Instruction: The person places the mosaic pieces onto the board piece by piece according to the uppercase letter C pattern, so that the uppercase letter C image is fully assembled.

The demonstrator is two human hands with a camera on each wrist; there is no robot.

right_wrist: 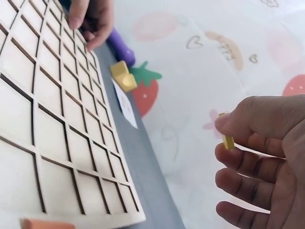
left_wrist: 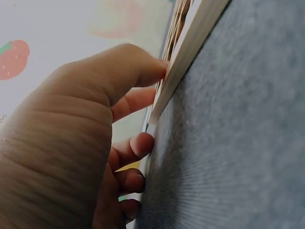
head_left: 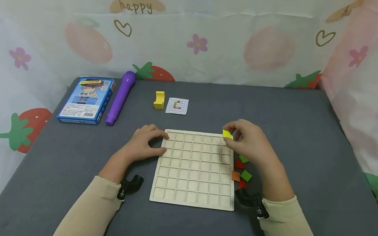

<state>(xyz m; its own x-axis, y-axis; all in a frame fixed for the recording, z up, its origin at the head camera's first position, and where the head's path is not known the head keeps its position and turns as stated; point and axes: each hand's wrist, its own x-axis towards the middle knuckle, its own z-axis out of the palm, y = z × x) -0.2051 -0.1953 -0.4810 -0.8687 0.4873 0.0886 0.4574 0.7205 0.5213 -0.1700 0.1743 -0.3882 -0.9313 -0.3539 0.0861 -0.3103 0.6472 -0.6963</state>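
Note:
A pale wooden grid board lies flat on the dark table. My left hand rests at its upper left, thumb and a finger touching the edge, as the left wrist view also shows. Above the board's far right corner, my right hand pinches a yellow square tile between thumb and finger; that tile appears edge-on in the right wrist view. Beside the board's right edge lie green tiles, red tiles and an orange tile, the orange one overlapping the rim.
Beyond the board stand a yellow block and a small card printed with a coloured grid pattern. Farther left lie a purple microphone-shaped object and a blue box. A patterned curtain borders the table.

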